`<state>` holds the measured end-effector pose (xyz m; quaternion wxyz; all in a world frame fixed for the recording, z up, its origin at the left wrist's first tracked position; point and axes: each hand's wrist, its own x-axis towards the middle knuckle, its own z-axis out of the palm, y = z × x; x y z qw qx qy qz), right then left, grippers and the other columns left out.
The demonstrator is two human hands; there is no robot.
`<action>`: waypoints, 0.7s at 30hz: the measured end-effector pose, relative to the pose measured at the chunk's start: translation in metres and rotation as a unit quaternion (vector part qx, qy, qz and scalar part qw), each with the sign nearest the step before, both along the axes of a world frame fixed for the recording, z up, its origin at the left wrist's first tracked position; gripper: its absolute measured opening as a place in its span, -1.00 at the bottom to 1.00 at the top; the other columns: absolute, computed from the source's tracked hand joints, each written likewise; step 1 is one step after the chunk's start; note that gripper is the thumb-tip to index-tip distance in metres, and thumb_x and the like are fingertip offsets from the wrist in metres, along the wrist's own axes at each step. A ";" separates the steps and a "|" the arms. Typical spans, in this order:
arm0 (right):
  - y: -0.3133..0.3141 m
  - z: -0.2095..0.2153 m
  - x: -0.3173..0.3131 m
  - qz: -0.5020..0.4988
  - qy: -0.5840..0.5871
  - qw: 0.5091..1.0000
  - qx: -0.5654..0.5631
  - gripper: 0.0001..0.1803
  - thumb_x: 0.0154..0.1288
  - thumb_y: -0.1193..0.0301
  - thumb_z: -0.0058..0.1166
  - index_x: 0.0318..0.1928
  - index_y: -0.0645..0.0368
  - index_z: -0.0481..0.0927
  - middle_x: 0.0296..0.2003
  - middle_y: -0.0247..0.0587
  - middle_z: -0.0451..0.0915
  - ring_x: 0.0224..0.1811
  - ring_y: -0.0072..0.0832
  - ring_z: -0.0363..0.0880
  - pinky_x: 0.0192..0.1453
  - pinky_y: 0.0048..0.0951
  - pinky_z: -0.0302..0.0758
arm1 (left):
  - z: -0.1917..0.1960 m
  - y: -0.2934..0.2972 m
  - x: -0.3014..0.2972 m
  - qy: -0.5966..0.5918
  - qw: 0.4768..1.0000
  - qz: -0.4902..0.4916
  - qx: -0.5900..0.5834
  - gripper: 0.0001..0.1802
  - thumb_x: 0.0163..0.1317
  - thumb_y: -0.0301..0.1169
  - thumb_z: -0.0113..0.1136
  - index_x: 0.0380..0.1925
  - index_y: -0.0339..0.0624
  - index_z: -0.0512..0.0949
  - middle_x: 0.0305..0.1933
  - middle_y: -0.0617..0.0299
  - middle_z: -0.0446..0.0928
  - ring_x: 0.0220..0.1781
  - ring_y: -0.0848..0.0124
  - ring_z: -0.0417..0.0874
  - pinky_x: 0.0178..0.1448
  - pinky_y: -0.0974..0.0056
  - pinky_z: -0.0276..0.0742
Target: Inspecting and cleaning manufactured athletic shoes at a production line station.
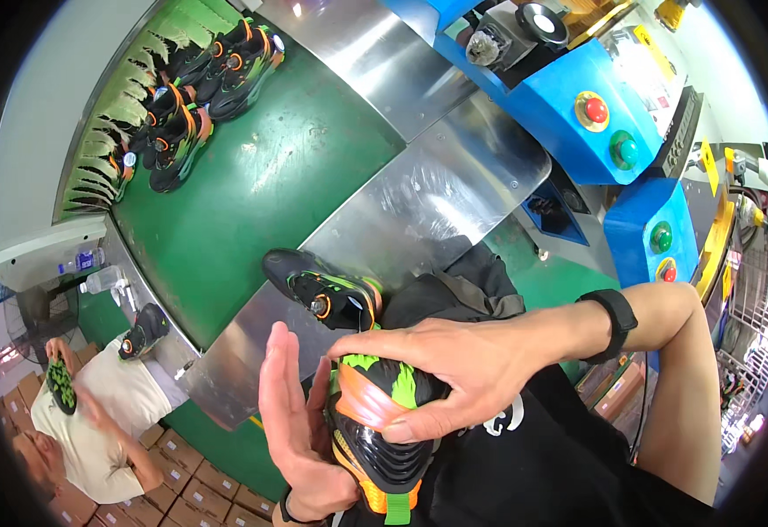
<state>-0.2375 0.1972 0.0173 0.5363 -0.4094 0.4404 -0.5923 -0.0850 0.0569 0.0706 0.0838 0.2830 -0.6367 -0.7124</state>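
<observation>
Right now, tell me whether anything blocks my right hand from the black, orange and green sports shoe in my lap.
Nothing visible does: the bare right hand has its fingers directly on the shoe.

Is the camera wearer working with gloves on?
No, bare skin shows on both the left hand and the right hand at the black, orange and green shoe.

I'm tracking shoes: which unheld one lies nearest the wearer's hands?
The black shoe on the central metal strip, just beyond the right hand; other unheld shoes sit farther off.
</observation>
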 end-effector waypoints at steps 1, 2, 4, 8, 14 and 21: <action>-0.001 0.002 0.001 0.007 -0.048 0.999 0.005 -0.12 0.29 0.07 0.21 0.31 0.51 0.12 0.07 0.27 0.49 0.07 0.03 0.56 0.16 -0.15 0.48 | 0.003 0.004 -0.002 -0.002 1.000 0.003 0.001 0.39 -0.30 -0.09 0.65 0.46 -0.35 -0.04 0.57 -0.17 -0.11 0.60 0.02 -0.05 0.54 -0.08 0.06; 0.001 0.003 0.003 -0.002 -0.033 0.999 -0.011 -0.15 0.29 0.15 0.22 0.30 0.52 0.12 0.06 0.33 0.48 0.04 0.06 0.57 0.12 -0.16 0.52 | 0.010 0.012 -0.009 -0.033 0.997 0.071 0.019 0.43 -0.34 -0.04 0.65 0.46 -0.34 -0.05 0.57 -0.18 -0.11 0.60 0.01 -0.05 0.54 -0.09 0.06; 0.001 0.003 0.009 -0.040 0.012 0.999 -0.024 -0.17 0.29 0.17 0.21 0.29 0.53 0.14 0.06 0.32 0.48 0.04 0.06 0.58 0.11 -0.16 0.53 | 0.007 0.007 -0.002 -0.020 0.993 0.103 0.043 0.48 -0.39 -0.02 0.66 0.47 -0.31 -0.09 0.56 -0.18 -0.10 0.60 0.00 -0.05 0.53 -0.11 0.07; 0.009 0.009 0.015 -0.105 0.102 0.989 -0.032 -0.23 0.24 0.27 0.22 0.28 0.51 0.18 0.00 0.25 0.53 -0.06 0.05 0.63 0.01 -0.20 0.59 | 0.021 0.020 -0.017 -0.051 0.984 0.164 0.050 0.46 -0.34 -0.03 0.67 0.47 -0.29 -0.11 0.55 -0.17 -0.07 0.58 0.01 0.00 0.53 -0.11 0.09; -0.039 0.006 -0.006 -0.022 0.054 0.998 0.021 -0.38 0.32 0.17 0.20 0.20 0.35 0.33 -0.19 0.04 0.62 -0.18 -0.13 0.68 -0.12 -0.25 0.58 | 0.003 0.002 -0.013 -0.016 0.988 0.150 -0.019 -0.15 0.17 -0.37 0.35 0.39 -0.34 0.14 0.39 -0.10 0.29 0.44 0.12 0.31 0.46 0.07 0.29; -0.054 0.030 -0.032 0.025 0.058 0.984 -0.166 -0.26 0.32 0.20 0.19 0.33 0.36 0.21 0.09 0.11 0.53 0.09 -0.10 0.58 0.15 -0.20 0.49 | 0.015 -0.010 -0.016 0.048 0.988 0.137 -0.053 -0.31 0.28 -0.35 0.23 0.34 -0.35 0.21 0.37 -0.12 0.32 0.34 0.09 0.45 0.39 0.03 0.42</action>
